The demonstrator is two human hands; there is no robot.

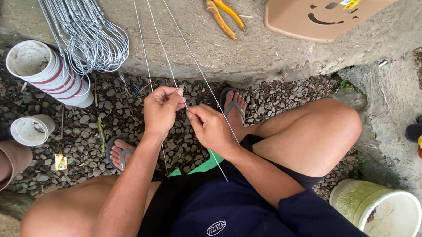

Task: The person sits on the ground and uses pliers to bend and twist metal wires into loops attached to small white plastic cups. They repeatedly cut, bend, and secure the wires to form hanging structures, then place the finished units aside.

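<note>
Both hands meet over the gravel (83, 123): left hand (160, 109) and right hand (211, 128) pinch thin wires (167, 59), whose far ends are cut off at the top.

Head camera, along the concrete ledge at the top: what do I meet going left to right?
Bundle of bent wire hooks → straight wires running down to the hands → orange-handled pliers → tan plastic stool.

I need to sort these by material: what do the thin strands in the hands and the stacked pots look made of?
Strands: seemingly bare metal wire, grey, thin, straight and stiff, pinched by both hands' fingers. Stacked pots: probably plastic, white with reddish rims, matte and soiled.
</note>
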